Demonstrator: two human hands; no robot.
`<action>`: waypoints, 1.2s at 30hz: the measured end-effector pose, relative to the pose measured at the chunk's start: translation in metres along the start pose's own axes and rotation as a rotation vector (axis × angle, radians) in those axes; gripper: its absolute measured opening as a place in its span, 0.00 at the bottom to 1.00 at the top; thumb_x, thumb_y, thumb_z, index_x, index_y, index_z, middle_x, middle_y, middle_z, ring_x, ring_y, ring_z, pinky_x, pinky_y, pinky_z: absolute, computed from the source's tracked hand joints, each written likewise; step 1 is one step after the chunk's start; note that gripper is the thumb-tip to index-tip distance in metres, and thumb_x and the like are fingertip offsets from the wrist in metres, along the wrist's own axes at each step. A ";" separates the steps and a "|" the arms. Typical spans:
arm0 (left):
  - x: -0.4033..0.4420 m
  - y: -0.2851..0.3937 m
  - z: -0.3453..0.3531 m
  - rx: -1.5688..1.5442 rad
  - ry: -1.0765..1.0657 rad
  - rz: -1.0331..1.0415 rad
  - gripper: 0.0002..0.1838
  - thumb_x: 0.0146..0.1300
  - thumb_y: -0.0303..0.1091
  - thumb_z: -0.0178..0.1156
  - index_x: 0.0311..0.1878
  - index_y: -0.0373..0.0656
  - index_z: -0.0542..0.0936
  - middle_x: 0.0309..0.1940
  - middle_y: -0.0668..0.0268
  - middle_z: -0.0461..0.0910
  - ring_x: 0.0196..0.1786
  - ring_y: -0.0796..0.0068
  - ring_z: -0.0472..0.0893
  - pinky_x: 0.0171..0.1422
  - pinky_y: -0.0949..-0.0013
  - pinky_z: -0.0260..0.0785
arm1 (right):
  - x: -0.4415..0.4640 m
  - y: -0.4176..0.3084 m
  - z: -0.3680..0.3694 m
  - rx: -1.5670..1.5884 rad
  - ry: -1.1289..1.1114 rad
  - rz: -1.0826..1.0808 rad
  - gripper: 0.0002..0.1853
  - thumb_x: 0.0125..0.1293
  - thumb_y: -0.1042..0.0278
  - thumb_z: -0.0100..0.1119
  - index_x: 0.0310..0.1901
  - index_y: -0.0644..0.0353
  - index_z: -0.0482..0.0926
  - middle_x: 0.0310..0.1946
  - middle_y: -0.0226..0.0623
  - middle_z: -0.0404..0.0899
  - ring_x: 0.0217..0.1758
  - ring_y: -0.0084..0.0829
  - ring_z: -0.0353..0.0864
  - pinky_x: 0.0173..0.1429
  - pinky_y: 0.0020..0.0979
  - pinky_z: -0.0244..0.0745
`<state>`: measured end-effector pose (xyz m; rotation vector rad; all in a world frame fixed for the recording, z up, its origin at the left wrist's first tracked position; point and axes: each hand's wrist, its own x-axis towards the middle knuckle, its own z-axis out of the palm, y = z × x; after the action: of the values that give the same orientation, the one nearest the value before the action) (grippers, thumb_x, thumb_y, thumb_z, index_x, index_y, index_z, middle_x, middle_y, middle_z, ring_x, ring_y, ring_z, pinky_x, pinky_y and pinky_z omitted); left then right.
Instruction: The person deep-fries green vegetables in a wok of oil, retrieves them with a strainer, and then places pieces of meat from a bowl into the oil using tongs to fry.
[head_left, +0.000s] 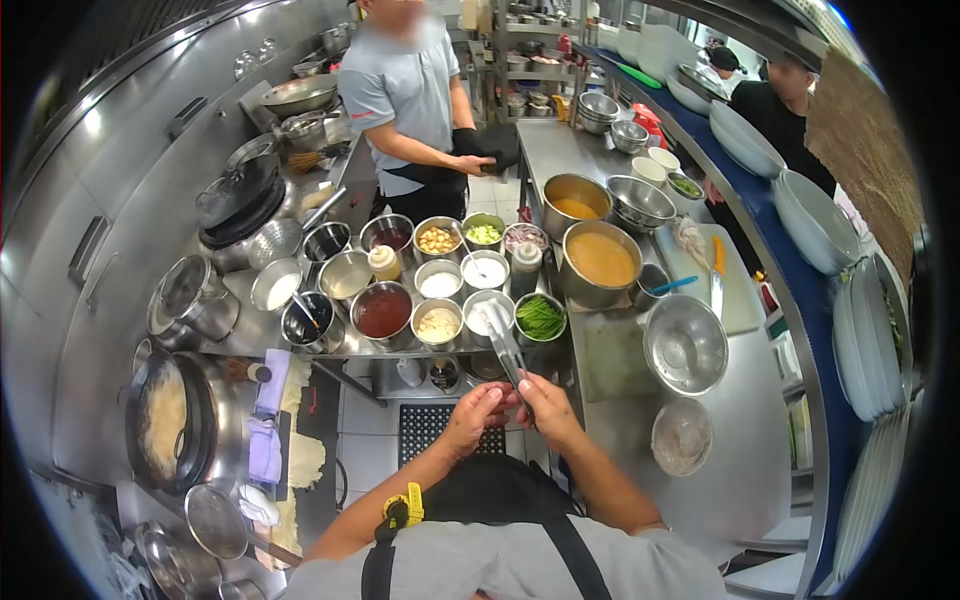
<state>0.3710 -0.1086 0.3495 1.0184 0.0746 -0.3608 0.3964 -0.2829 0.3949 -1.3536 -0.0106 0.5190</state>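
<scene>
In front of my chest, my right hand (550, 408) grips a pair of metal tongs (506, 345) near the handle end. The tips point away from me, over the near edge of the steel table. Close beside it, my left hand (475, 415) has its fingers curled in toward the handle end; what they pinch, if anything, is hidden. Beyond the tips stand a container of white powder (489, 312) and one of cut green vegetables (540, 317). A container of pale chopped food (437, 324) is to the left of these.
Several more ingredient containers and two squeeze bottles crowd the table. To the right are pots of orange soup (601, 254), a steel bowl (686, 343), a clear bowl (682, 437) and an orange-handled knife (718, 270). A wok (170, 420) sits left. A co-worker (405, 100) stands opposite.
</scene>
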 end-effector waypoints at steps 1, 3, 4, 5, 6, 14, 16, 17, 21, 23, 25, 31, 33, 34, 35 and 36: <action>-0.006 0.003 0.002 0.005 0.022 0.043 0.21 0.74 0.46 0.51 0.60 0.41 0.73 0.51 0.66 0.79 0.53 0.75 0.78 0.55 0.66 0.72 | 0.001 0.002 0.004 -0.014 -0.034 -0.001 0.24 0.75 0.55 0.51 0.67 0.60 0.69 0.35 0.29 0.80 0.27 0.18 0.75 0.30 0.22 0.70; -0.011 0.004 0.001 -0.015 0.046 0.084 0.21 0.74 0.46 0.51 0.61 0.42 0.72 0.50 0.66 0.79 0.51 0.76 0.78 0.55 0.68 0.73 | 0.002 0.007 0.012 -0.041 -0.099 -0.004 0.24 0.75 0.56 0.52 0.67 0.59 0.69 0.35 0.27 0.79 0.28 0.16 0.74 0.30 0.20 0.71; -0.014 0.004 0.000 -0.025 0.056 0.103 0.21 0.74 0.47 0.51 0.61 0.42 0.72 0.50 0.66 0.79 0.51 0.77 0.78 0.55 0.68 0.73 | 0.001 0.007 0.016 -0.056 -0.106 0.002 0.24 0.75 0.57 0.52 0.67 0.58 0.69 0.35 0.26 0.79 0.28 0.16 0.74 0.30 0.20 0.71; -0.016 0.004 -0.002 -0.031 0.059 0.111 0.22 0.74 0.47 0.50 0.62 0.42 0.72 0.50 0.66 0.79 0.50 0.77 0.78 0.55 0.68 0.73 | 0.000 0.005 0.021 -0.069 -0.112 0.007 0.24 0.75 0.57 0.51 0.67 0.58 0.69 0.35 0.26 0.78 0.28 0.16 0.74 0.30 0.20 0.71; -0.018 0.004 -0.005 -0.037 0.061 0.120 0.22 0.75 0.48 0.49 0.62 0.42 0.72 0.50 0.65 0.79 0.49 0.78 0.78 0.55 0.69 0.73 | -0.001 0.005 0.024 -0.082 -0.118 0.010 0.24 0.75 0.57 0.51 0.68 0.57 0.69 0.35 0.25 0.78 0.28 0.16 0.75 0.30 0.19 0.71; -0.038 0.013 -0.011 -0.132 0.195 0.203 0.26 0.76 0.52 0.44 0.59 0.38 0.72 0.50 0.61 0.79 0.50 0.71 0.80 0.55 0.65 0.74 | -0.004 0.005 0.037 -0.092 -0.164 0.004 0.25 0.75 0.57 0.50 0.69 0.58 0.67 0.37 0.29 0.80 0.28 0.17 0.76 0.30 0.19 0.71; -0.044 0.017 -0.014 -0.159 0.242 0.226 0.26 0.76 0.52 0.43 0.59 0.37 0.72 0.50 0.59 0.80 0.51 0.69 0.81 0.55 0.64 0.75 | -0.003 0.001 0.041 -0.085 -0.168 0.015 0.25 0.75 0.57 0.50 0.70 0.58 0.66 0.37 0.30 0.80 0.28 0.17 0.76 0.30 0.19 0.71; -0.046 0.018 -0.016 -0.152 0.282 0.223 0.26 0.76 0.51 0.43 0.59 0.37 0.72 0.49 0.59 0.80 0.51 0.69 0.81 0.55 0.64 0.75 | -0.002 0.000 0.043 -0.078 -0.171 0.012 0.26 0.75 0.57 0.50 0.70 0.58 0.66 0.38 0.31 0.81 0.28 0.18 0.77 0.30 0.20 0.71; -0.056 0.017 -0.024 -0.130 0.392 0.218 0.23 0.76 0.48 0.45 0.59 0.37 0.72 0.49 0.58 0.81 0.51 0.68 0.81 0.54 0.65 0.75 | 0.004 0.005 0.047 -0.043 -0.178 0.016 0.27 0.75 0.56 0.51 0.70 0.58 0.65 0.39 0.34 0.81 0.28 0.19 0.77 0.30 0.21 0.72; -0.059 0.015 -0.029 -0.124 0.418 0.227 0.22 0.76 0.47 0.46 0.59 0.37 0.72 0.49 0.58 0.81 0.50 0.69 0.81 0.53 0.66 0.75 | 0.007 0.008 0.049 -0.029 -0.186 0.024 0.27 0.75 0.55 0.51 0.70 0.58 0.65 0.39 0.35 0.82 0.28 0.20 0.77 0.31 0.22 0.73; -0.062 0.013 -0.033 -0.125 0.440 0.241 0.21 0.76 0.45 0.47 0.59 0.37 0.72 0.49 0.57 0.81 0.50 0.69 0.81 0.53 0.67 0.75 | 0.008 0.009 0.053 -0.024 -0.200 0.033 0.27 0.75 0.55 0.51 0.70 0.59 0.65 0.39 0.36 0.82 0.28 0.22 0.78 0.31 0.23 0.73; -0.072 0.020 -0.034 -0.094 0.477 0.308 0.25 0.75 0.49 0.50 0.65 0.39 0.69 0.54 0.56 0.80 0.53 0.69 0.80 0.56 0.66 0.71 | 0.011 0.010 0.065 0.015 -0.289 0.058 0.30 0.74 0.58 0.52 0.72 0.61 0.59 0.38 0.36 0.80 0.28 0.24 0.79 0.31 0.25 0.76; -0.074 0.020 -0.036 -0.104 0.478 0.337 0.28 0.74 0.51 0.50 0.66 0.40 0.67 0.56 0.57 0.78 0.56 0.68 0.78 0.59 0.65 0.70 | 0.014 0.009 0.074 -0.100 -0.317 0.018 0.31 0.74 0.60 0.53 0.73 0.64 0.58 0.37 0.35 0.80 0.25 0.20 0.77 0.29 0.22 0.74; -0.075 0.021 -0.036 -0.118 0.484 0.333 0.29 0.74 0.52 0.50 0.67 0.40 0.66 0.57 0.57 0.77 0.57 0.69 0.78 0.61 0.64 0.68 | 0.013 0.008 0.083 -0.173 -0.329 0.004 0.32 0.73 0.62 0.54 0.73 0.65 0.57 0.36 0.34 0.80 0.25 0.20 0.76 0.29 0.22 0.73; -0.075 0.019 -0.038 -0.177 0.507 0.351 0.25 0.74 0.50 0.51 0.65 0.41 0.69 0.55 0.59 0.79 0.55 0.71 0.79 0.57 0.66 0.71 | 0.012 0.007 0.090 -0.245 -0.336 -0.017 0.33 0.72 0.63 0.56 0.73 0.65 0.56 0.34 0.34 0.79 0.24 0.19 0.75 0.28 0.22 0.72; -0.076 0.017 -0.043 -0.195 0.505 0.371 0.24 0.74 0.49 0.51 0.63 0.42 0.70 0.53 0.60 0.80 0.53 0.72 0.80 0.56 0.68 0.72 | 0.011 0.008 0.098 -0.315 -0.341 -0.040 0.34 0.72 0.65 0.57 0.74 0.65 0.56 0.33 0.33 0.79 0.24 0.19 0.73 0.28 0.22 0.71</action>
<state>0.3092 -0.0446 0.3576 0.8872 0.3632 0.2447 0.3734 -0.1879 0.4070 -1.5512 -0.4121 0.7310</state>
